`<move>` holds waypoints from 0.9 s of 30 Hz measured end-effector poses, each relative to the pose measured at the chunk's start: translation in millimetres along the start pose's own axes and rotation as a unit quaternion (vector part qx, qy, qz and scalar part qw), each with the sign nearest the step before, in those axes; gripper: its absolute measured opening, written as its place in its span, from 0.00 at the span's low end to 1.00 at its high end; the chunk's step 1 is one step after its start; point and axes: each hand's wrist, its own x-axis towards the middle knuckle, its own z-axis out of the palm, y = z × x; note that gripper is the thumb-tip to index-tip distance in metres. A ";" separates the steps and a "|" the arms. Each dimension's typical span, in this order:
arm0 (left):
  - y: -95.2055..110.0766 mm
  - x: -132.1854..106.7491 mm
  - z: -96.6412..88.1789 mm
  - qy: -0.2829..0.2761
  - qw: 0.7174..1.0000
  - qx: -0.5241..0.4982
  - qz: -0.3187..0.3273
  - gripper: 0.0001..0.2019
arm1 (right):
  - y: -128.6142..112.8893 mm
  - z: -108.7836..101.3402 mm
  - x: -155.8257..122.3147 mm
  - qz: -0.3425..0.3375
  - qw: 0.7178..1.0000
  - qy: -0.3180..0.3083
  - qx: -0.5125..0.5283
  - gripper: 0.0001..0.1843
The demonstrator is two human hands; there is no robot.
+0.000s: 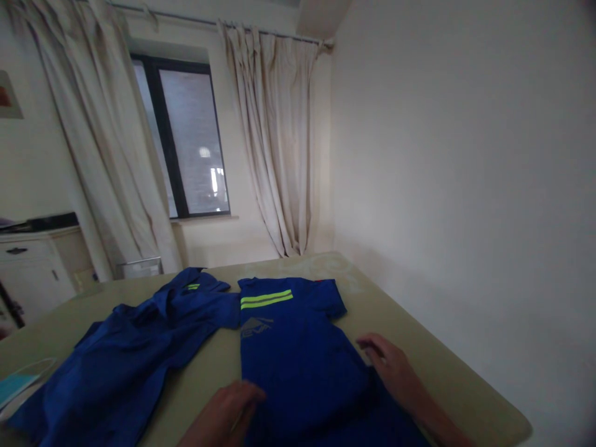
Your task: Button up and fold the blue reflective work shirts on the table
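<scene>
A dark blue short-sleeved work shirt [298,366] lies in front of me, folded lengthwise. It has yellow-green reflective stripes [266,299] and a grey print on the back. At its lower left edge, my left hand [228,410] touches the cloth with bent fingers; blur and dim light hide whether they pinch it. By the right edge is my right hand [388,366], its fingers curved and thumb apart, with the fingertips over the bed beside the shirt. A crease runs across the lower part of the cloth between both hands.
A second blue garment [116,354] is spread loosely on the left of the green-covered bed [447,366]. Near the left edge lies a light blue face mask [18,388]. A white wall [465,186] borders the right side; a white cabinet [35,267] and curtains [279,136] stand behind.
</scene>
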 end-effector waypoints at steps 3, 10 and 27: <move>31.1 32.7 3.7 -0.017 0.997 0.049 -0.052 0.33 | -35.6 29.3 35.0 0.016 0.990 -0.063 -0.128 0.21; 28.4 114.3 50.0 0.027 0.994 0.097 -0.038 0.36 | -32.0 96.6 77.5 0.062 0.946 0.012 -0.318 0.15; 14.1 141.5 37.6 0.254 0.965 -0.066 -0.026 0.12 | -80.1 99.7 159.2 0.149 0.956 -0.037 -0.249 0.20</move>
